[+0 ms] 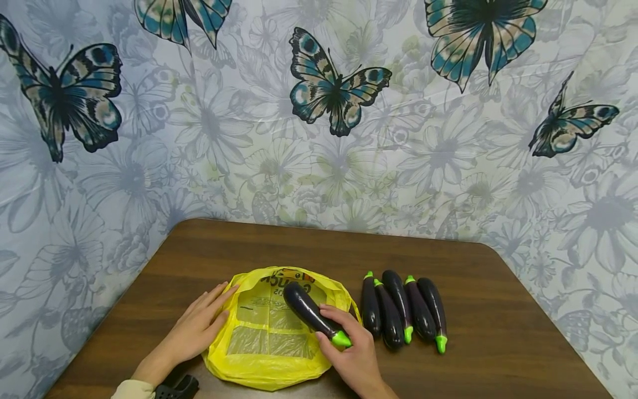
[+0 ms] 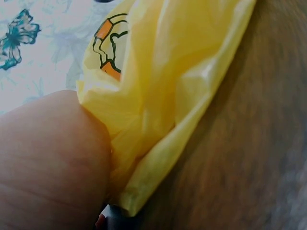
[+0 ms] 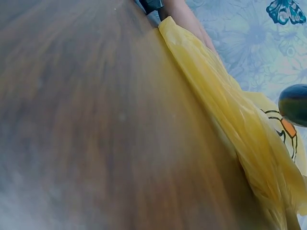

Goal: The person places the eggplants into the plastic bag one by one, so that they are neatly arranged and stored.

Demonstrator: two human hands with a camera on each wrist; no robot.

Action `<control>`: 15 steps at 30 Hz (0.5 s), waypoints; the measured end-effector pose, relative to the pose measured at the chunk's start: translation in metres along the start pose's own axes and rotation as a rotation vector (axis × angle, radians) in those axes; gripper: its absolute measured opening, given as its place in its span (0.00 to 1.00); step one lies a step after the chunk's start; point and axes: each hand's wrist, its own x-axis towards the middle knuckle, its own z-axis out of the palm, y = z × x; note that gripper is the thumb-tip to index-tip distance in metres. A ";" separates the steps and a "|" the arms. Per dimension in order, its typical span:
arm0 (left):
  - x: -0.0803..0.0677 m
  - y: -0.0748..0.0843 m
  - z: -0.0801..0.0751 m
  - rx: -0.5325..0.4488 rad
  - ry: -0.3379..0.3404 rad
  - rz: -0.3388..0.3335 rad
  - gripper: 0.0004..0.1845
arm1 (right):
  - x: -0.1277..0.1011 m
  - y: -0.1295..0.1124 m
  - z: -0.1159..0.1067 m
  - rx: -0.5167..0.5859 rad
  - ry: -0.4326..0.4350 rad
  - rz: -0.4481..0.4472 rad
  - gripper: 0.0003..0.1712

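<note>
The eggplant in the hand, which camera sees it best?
The head camera: it shows the whole eggplant, dark with a green stem end, gripped by the right hand over the yellow bag. The right wrist view catches only its dark tip; the left wrist view shows none.

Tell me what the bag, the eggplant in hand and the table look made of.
Bag: thin yellow plastic film, glossy, crinkled and partly see-through. Eggplant in the right hand: probably a plastic toy, judging by its even dark shine and neon-green cap; real produce can't be ruled out. Table: dark brown wood-grain top, smooth, either wood or laminate.
</note>
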 end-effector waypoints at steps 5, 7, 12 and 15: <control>0.000 0.001 0.000 -0.001 0.001 -0.001 0.29 | 0.000 0.000 0.002 0.010 -0.006 -0.013 0.26; 0.000 0.001 0.000 -0.001 0.000 -0.002 0.29 | 0.001 0.000 0.004 0.007 -0.010 -0.025 0.27; 0.001 0.001 0.000 0.001 -0.002 0.000 0.29 | 0.001 -0.001 0.006 -0.002 -0.019 -0.027 0.26; 0.001 0.002 -0.001 0.004 -0.001 0.000 0.29 | 0.000 -0.002 0.008 -0.013 -0.027 0.000 0.26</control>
